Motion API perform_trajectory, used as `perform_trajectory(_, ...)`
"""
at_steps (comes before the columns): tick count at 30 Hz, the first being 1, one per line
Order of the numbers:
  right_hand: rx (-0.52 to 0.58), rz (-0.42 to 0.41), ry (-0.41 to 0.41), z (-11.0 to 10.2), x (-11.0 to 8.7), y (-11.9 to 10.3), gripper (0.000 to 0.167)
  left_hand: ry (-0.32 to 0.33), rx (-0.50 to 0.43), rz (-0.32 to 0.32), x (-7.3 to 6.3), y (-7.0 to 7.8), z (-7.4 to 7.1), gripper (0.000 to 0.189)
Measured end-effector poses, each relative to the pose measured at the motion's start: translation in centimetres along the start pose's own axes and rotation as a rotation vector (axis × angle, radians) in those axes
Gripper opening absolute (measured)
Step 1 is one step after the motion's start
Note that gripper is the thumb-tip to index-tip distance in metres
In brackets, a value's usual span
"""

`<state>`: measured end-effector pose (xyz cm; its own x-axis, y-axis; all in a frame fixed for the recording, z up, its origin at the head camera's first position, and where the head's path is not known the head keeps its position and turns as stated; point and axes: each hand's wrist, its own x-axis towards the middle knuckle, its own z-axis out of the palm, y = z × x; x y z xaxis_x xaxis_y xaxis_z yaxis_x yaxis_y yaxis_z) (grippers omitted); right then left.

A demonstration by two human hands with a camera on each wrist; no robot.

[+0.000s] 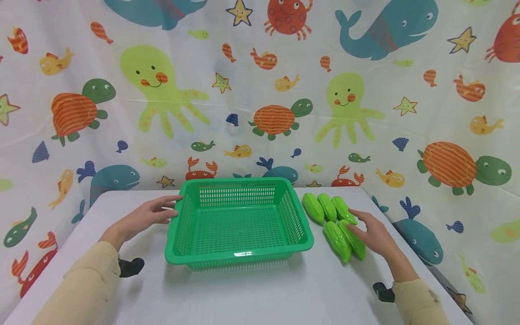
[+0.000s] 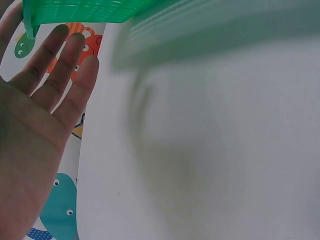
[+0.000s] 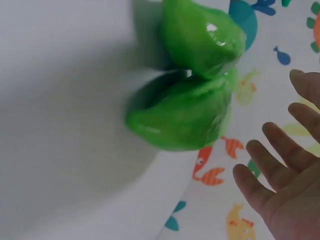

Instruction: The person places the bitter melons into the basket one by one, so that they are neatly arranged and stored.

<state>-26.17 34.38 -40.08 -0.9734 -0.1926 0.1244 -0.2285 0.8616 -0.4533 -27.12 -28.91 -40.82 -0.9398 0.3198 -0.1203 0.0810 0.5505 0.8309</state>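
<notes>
A green plastic basket (image 1: 239,257) with slotted walls stands on the white table, with nothing inside. My left hand (image 1: 142,220) is at the basket's left rim, its fingertips at or very near the edge. In the left wrist view the fingers of that left hand (image 2: 42,100) are spread and fairly straight. To the basket's right lie several glossy, ridged green vegetables, their exact kind unclear: three behind, including one at the left (image 1: 313,208), and two in front (image 1: 337,241). My right hand (image 1: 375,234) hovers at their right side, fingers spread; whether it touches one I cannot tell.
The white table (image 1: 268,298) stands against a curtain (image 1: 243,153) printed with sea animals, which also hangs along both sides. Dark straps show under each wrist, including the left one (image 1: 131,267).
</notes>
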Motion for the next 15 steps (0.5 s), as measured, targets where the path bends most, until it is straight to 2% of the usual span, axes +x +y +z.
perform_trajectory(5, 0.018, -0.003, -0.009, 0.2, -0.8, 1.1, 0.057, -0.002, -0.04, 0.015, 0.1, 0.1, -0.1, 0.066)
perform_trajectory(15, 0.169, 0.091, -0.127, 0.7, -1.7, 3.1, 0.068, -0.023, -0.082, 0.011, 0.1, -0.3, 0.1, 0.067)
